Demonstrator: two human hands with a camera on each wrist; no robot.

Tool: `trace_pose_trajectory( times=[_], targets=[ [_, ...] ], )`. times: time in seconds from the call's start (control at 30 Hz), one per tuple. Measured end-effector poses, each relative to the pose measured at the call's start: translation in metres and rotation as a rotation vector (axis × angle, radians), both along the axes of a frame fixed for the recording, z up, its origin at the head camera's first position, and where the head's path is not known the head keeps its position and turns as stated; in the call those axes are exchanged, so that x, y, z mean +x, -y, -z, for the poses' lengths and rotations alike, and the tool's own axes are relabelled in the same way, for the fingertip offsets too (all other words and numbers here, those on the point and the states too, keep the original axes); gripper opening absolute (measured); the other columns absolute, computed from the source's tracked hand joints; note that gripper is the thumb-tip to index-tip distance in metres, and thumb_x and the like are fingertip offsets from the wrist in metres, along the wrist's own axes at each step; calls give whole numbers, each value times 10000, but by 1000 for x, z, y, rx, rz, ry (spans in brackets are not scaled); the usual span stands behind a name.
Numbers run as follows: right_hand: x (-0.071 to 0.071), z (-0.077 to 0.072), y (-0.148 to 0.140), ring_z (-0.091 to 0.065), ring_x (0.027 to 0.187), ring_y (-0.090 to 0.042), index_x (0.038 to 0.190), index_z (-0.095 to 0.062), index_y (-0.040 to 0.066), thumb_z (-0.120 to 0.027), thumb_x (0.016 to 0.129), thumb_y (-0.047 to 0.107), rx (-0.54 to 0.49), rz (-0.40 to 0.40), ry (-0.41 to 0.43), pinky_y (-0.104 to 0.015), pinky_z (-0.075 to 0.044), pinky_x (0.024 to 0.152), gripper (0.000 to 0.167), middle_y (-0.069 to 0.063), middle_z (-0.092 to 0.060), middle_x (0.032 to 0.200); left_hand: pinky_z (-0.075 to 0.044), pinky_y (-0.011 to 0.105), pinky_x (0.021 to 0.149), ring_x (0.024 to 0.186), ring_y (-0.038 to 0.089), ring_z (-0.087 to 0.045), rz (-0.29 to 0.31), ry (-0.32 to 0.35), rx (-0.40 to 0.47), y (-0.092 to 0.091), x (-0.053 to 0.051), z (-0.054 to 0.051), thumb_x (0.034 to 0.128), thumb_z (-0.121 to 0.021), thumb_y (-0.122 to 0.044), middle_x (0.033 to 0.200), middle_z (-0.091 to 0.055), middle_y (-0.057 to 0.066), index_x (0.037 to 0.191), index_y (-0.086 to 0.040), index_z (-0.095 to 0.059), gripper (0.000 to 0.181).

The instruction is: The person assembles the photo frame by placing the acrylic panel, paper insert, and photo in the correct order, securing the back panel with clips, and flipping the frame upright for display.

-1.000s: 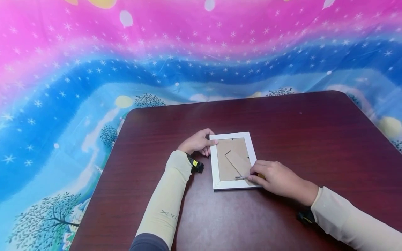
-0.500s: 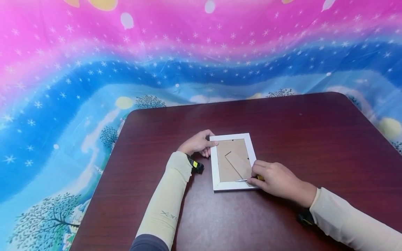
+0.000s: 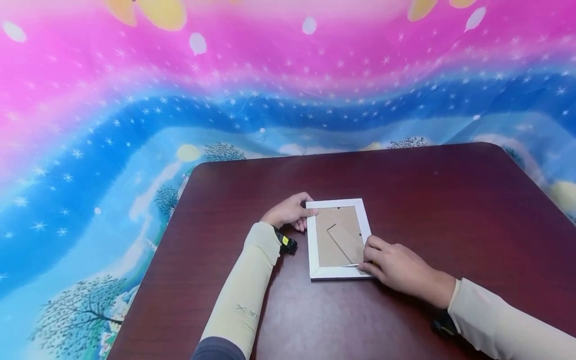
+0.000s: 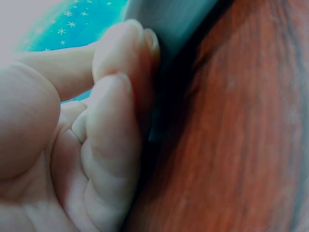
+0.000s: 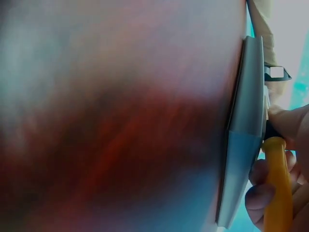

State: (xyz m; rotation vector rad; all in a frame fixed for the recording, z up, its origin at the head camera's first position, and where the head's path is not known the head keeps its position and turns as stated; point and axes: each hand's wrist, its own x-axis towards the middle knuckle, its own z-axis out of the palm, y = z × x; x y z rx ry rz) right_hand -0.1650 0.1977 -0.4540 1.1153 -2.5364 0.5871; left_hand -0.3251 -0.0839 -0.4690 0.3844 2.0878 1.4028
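Observation:
A white picture frame [image 3: 313, 250] lies back side up on the table, its brown backing board [image 3: 328, 250] and slanted stand flap [image 3: 353, 240] showing. At the upper left corner my left hand [image 3: 289, 211] grips the rim, thumb on top and fingers beneath or beside it. My right hand [image 3: 398, 265] holds a screwdriver [image 5: 277, 188] with a yellow handle over the lower right corner. Its metal shaft [image 3: 350, 265] points left along the lower inner edge of the frame. In the left wrist view, curled fingers [image 4: 113, 130] press against the frame's side; the thumb is partly seen.
The dark red-brown wooden table [image 3: 252, 185] stretches around the frame on all sides. Behind it hangs a pink and blue patterned cloth [image 3: 288, 110]. A black wrist camera [image 3: 288, 243] sits on the left wrist, close to the frame.
The screwdriver's shaft has shifted slightly and lies flatter along the frame's lower inner edge. The whole scene sits a little lower in the head view. The left hand keeps its hold.

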Motion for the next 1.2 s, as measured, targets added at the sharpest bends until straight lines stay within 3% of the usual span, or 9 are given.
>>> trace_pose_trajectory(
  times=[0.23,0.67,1.0,1.2],
  targets=[
    [-1,6,2,-324,525,36,729,-490,237,-800,789,202,-5,-55,-81,-143,-291,431,318,145,-374,791,-518,321,441,448,221,-570,8,16,-7,1,4,5,943,-672,-203,652,-593,176,1125,-75,-503,280],
    [-10,4,4,-337,532,17,709,-457,249,-789,811,205,19,-57,-35,-174,-323,454,351,180,-353,711,-517,322,437,443,214,-562,17,1,-8,5,-2,4,947,-665,-212,654,-591,176,1138,-84,-495,286],
    [-14,-8,4,-358,560,-7,669,-437,272,-771,841,207,57,-38,111,-182,-351,504,382,187,-348,683,-516,312,444,453,215,-563,18,6,-7,1,-2,-1,944,-669,-204,657,-588,170,1127,-76,-497,282],
    [-20,-18,4,-397,580,-11,675,-472,275,-762,852,191,83,-39,315,-205,-378,528,350,178,-386,652,-514,313,439,450,210,-563,23,13,-4,-2,-1,-3,945,-668,-209,655,-589,166,1133,-76,-493,289]
  ],
)
